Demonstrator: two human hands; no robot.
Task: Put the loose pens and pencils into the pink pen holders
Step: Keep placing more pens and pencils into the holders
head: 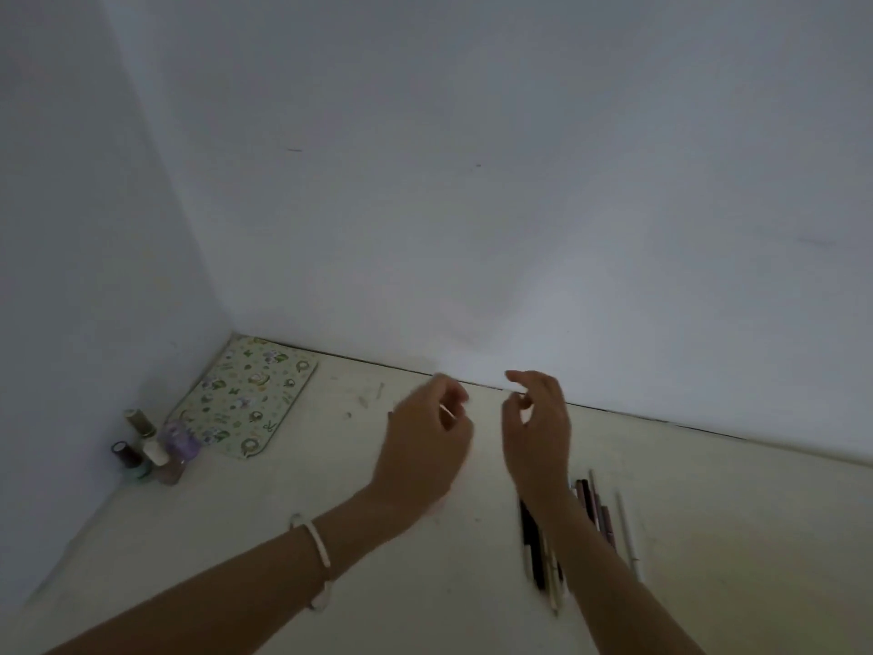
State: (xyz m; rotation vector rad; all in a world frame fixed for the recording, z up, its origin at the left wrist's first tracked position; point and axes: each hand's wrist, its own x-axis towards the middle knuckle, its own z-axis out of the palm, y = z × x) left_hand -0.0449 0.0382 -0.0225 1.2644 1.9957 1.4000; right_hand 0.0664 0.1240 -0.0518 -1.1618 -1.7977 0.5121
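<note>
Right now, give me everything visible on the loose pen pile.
The pens and pencils lie flat on the pale tabletop, roughly parallel, their far ends toward the wall. Most are dark, black or maroon; a few are white or pale, one slim pale one lying slightly apart on the right. The right forearm crosses above the pile and hides its middle, so the count is unclear. Neither hand touches them. No pink holder is in view.

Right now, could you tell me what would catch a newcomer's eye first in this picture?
Two bare hands raised mid-frame over a pale table: the left hand, its fingers curled, and the right hand, half open. Under the right forearm lies a loose row of pens. In the far left corner sit a patterned pouch and small bottles; no pink holders are in view.
</note>
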